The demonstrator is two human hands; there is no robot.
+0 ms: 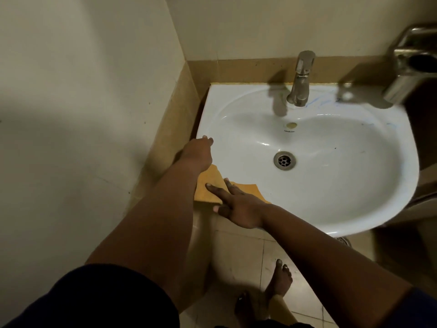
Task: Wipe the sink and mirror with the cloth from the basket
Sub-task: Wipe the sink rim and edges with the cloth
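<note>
- Cloth (233,190), orange-yellow, is laid flat on the sink (331,185) rim at roughly 8 o'clock of the drain (284,160), with one corner draped toward the bowl.
- Right hand (238,209) is pressed on the cloth with its fingers (216,190) spread and flat; the grip is apart, nothing is clamped, and contact is by palm and fingertips only.
- Left hand (198,152) is rested on the rim at about 9 o'clock of the drain, just above the cloth. Its fingers are curled loosely over the edge; the grip is judged to be apart with nothing held, though the underside is hidden.
- Basket is not in view; with the cloth already at the sink, the fetch step is judged done.
- Sink wiping is judged to be in progress at an early stage: only the near-left rim is covered by the cloth.
- Blue smears are seen on the back ledge at 1 to 2 o'clock, right of the tap (301,79), and dark specks in the bowl at 3 o'clock. These areas are judged not yet wiped.
- A yellowish mark is seen below the tap, at 12 o'clock of the drain; whether it is a stain or the overflow hole cannot be told.
- Mirror is not in view; that part is judged not yet done.
</note>
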